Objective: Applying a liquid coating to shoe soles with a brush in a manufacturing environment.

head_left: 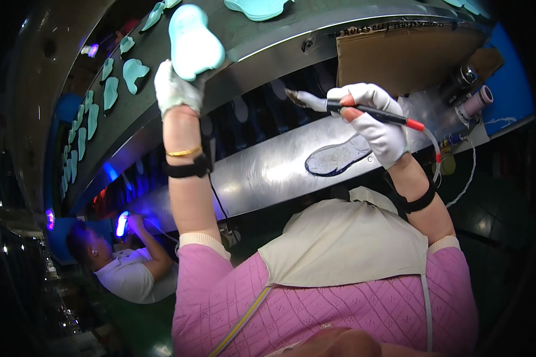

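Observation:
My left hand [177,92], in a white glove, is stretched up to the conveyor's near edge and grips the heel end of a mint-green shoe sole [195,44]. That sole lies over the belt with its broad face up. In my right hand [376,122], also gloved with the thumb and one fingertip bare, is a glue brush [369,111] with a black handle, a red end and a thin tube. Its dark, worn bristles point left, apart from any sole. Below it, a pale sole-shaped piece with a dark rim [337,156] lies on the metal bench [250,169].
A dark conveyor belt [161,107] carries several mint-green soles. Several dark shoes stand on a shelf beneath it. A cardboard sheet [405,59], a black flask [458,83] and a pink cup [476,104] are at the right. A co-worker [131,268] works at the left.

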Tool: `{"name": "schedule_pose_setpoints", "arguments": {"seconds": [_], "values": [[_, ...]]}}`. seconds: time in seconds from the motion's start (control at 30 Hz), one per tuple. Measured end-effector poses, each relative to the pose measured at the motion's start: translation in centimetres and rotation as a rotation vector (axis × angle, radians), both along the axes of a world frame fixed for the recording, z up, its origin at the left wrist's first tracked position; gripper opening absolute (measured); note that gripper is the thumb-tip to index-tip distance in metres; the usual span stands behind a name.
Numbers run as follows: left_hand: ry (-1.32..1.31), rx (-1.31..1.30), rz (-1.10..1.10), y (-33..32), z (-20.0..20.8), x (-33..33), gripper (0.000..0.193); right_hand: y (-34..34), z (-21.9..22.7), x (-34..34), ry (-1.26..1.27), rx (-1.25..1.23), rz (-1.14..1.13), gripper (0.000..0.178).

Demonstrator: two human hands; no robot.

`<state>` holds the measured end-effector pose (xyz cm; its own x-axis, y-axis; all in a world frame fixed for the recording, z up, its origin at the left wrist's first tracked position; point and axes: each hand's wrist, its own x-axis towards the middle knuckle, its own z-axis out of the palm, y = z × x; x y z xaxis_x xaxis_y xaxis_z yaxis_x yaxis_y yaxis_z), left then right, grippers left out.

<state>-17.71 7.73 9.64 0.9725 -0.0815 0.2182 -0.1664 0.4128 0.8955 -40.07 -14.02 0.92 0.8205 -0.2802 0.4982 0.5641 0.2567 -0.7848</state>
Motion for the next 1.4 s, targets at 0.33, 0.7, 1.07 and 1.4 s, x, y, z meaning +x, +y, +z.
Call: {"name": "schedule_pose_setpoints", "arguments": {"seconds": [0.33, 0.7, 1.07, 1.4], "values": [[-1.032, 1.652, 0.877, 11.0, 0.1, 10.4, 0.051, -0.9, -2.0, -0.4, 0.174, 0.047, -0.04, 0.016], [-0.931, 1.691, 0.855, 14.5, 2.0, 7.8, 0.029, 0.3, -3.6, 0.8, 0.308, -0.175, -0.002, 0.017], [-0.19, -0.424, -0.635, 9.2, 3.0, -8.7, 0.03, -2.4, -4.3, 1.8, 0.318, -0.184, 0.023, 0.018], [0.493, -0.479, -0.75, -1.4, -12.7, -15.4, 0.084, -0.3, -2.3, 1.3, 0.369, -0.143, 0.161, 0.02]]}}
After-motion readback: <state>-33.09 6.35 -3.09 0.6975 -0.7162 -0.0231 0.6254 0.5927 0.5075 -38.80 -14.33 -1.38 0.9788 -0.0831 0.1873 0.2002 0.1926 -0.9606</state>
